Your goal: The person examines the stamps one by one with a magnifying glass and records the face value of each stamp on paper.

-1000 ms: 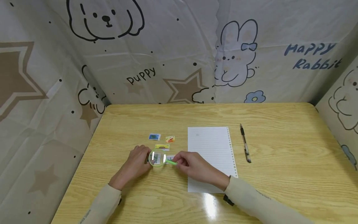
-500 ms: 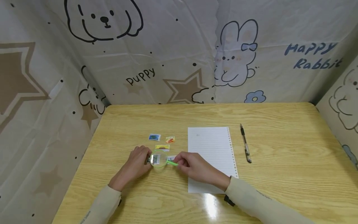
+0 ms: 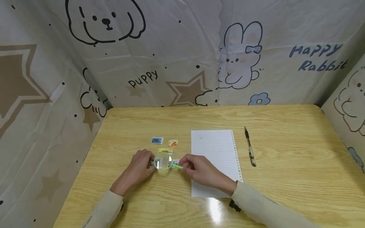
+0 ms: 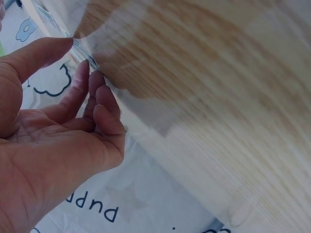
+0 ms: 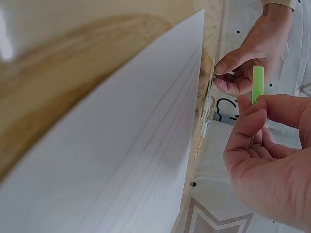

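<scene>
My right hand (image 3: 198, 167) pinches the green handle of a small magnifying glass (image 3: 177, 166) between thumb and forefinger. Its round lens stands over a greenish-grey stamp (image 3: 158, 163) on the table. At that stamp's left edge, my left hand (image 3: 140, 164) pinches it with thumb and forefinger, the other fingers bent; in the left wrist view the stamp is seen edge-on at the fingertips. A second pale stamp (image 3: 175, 162) lies by the right fingertips, partly covered. Beyond the lens are a yellow stamp (image 3: 164, 151), a blue stamp (image 3: 157, 140) and an orange stamp (image 3: 173, 143).
Lined paper (image 3: 214, 148) with a faint mark near its top lies under the right forearm. To its right is a black-and-clear pen (image 3: 250, 146). Patterned cloth (image 3: 182, 57) hangs behind and beside the wooden table (image 3: 285, 152).
The magnifying glass has shifted slightly to the right over the stamp, along with the right fingers. The left hand stays at the stamp's edge.
</scene>
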`<state>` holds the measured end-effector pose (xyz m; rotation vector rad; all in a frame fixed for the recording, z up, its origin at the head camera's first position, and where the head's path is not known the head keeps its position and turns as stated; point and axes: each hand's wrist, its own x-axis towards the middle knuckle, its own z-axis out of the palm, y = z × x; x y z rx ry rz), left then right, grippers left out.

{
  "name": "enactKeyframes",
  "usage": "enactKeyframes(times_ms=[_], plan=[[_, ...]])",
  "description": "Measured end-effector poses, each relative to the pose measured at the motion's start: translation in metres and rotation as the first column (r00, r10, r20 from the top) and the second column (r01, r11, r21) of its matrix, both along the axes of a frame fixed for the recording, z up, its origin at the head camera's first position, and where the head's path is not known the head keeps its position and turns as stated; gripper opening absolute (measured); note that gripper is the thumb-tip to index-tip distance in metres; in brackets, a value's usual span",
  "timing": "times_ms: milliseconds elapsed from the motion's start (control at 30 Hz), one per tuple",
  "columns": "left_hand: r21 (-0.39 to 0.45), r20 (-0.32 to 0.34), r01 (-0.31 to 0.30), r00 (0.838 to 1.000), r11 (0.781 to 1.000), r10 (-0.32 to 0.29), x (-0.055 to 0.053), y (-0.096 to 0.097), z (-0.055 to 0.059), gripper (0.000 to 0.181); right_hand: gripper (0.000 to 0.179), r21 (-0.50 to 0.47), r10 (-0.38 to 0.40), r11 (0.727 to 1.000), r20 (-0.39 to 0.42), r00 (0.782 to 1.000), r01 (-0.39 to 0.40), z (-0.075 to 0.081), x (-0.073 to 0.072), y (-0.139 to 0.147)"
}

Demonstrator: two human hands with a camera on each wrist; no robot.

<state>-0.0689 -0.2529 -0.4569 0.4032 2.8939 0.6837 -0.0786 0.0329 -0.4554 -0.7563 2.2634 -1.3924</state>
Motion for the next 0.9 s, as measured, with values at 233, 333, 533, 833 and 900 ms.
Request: enactKeyframes(times_ms=[233,333,533,833,900], plan=[[0.004,0.001,-0.002,1.0,1.0,0.002,0.002,0.001,0.0,0.017,0.014,0.012,-0.05,0.999,0.003,0.999,0.05,-0.002,0.002,0.005],[0.003,-0.001,-0.008,1.0,1.0,0.008,0.002,0.001,0.0,0.017,0.014,0.01,-0.082,0.997,0.008,0.997,0.081,-0.001,0.001,0.01],[0.003,-0.019,-0.007,1.0,1.0,0.007,0.002,0.001,-0.003,0.017,0.012,-0.03,-0.15,0.988,0.031,0.988,0.151,0.006,-0.003,0.022],[-0.005,-0.037,-0.003,0.999,1.0,0.003,0.002,0.001,-0.004,0.018,0.013,-0.045,-0.264,0.963,0.044,0.963,0.266,0.008,-0.002,0.039],[-0.005,-0.037,-0.007,0.999,1.0,0.006,0.003,0.001,-0.004,0.018,0.015,-0.032,-0.294,0.955,0.036,0.955,0.295,0.007,-0.001,0.042]])
